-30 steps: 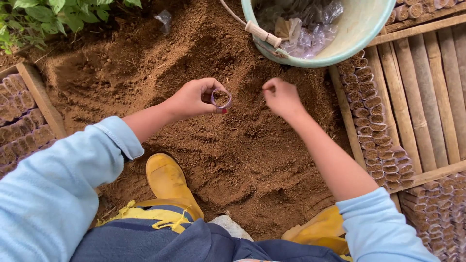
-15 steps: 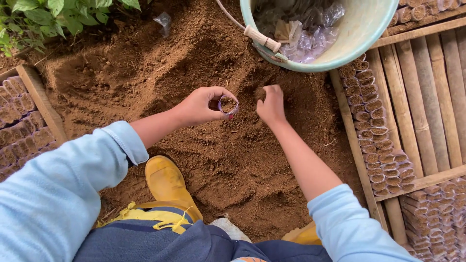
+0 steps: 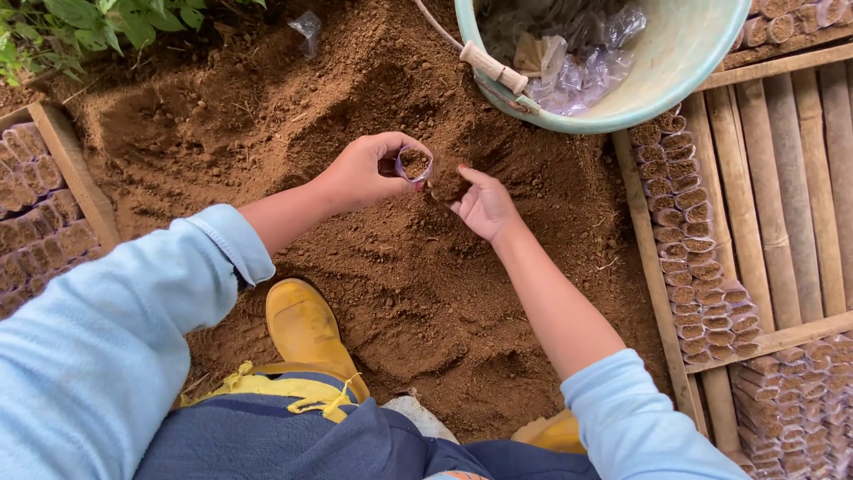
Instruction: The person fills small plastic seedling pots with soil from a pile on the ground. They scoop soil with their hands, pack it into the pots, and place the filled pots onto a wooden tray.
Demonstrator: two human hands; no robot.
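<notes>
My left hand (image 3: 364, 173) grips a small clear plastic seedling bag (image 3: 414, 164), its open mouth up and partly filled with brown soil. My right hand (image 3: 480, 203) is cupped palm-up right beside the bag, holding a scoop of loose soil (image 3: 449, 185) against the bag's rim. Both hands hover over a big heap of brown soil (image 3: 382, 267) on the ground.
A pale green bucket (image 3: 684, 67) with empty plastic bags (image 3: 569, 53) stands at the top right. Rows of filled seedling bags (image 3: 693, 240) line a bamboo-slat frame (image 3: 782, 196) on the right; more filled bags (image 3: 35, 213) sit at the left. My yellow boot (image 3: 306, 333) rests on the soil.
My right hand dipped into the heap, then turned palm-up with a scoop of soil and came against the bag. My left hand lifted the bag slightly.
</notes>
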